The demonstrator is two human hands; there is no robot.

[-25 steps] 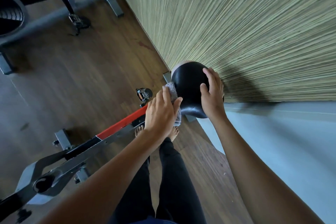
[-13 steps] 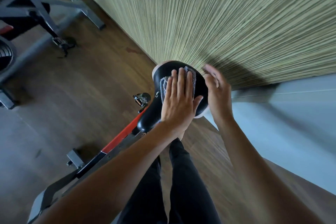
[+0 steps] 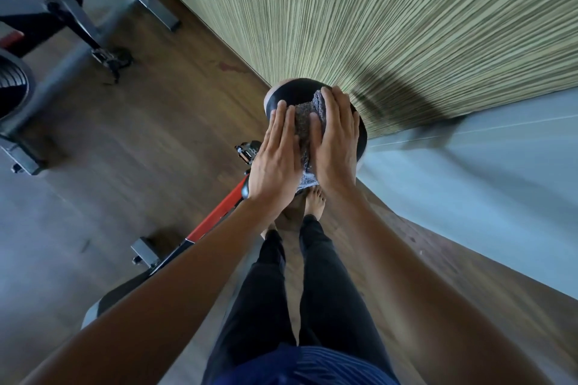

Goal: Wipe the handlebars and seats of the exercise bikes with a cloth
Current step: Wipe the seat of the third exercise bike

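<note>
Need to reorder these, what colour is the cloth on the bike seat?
The cloth is grey, whiter at its near end; head view.

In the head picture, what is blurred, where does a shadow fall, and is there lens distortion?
Head view: motion blur smears the pale grey panel and wooden floor; a dark shadow lies on the striped green wall behind the black bike seat; the wide lens fans the stripes.

Seat (image 3: 292,93) mostly hidden under left hand (image 3: 275,159), right hand (image 3: 337,141) & cloth (image 3: 304,122); far-left bike (image 3: 59,6) cut off by pic's top-left edge.
</note>
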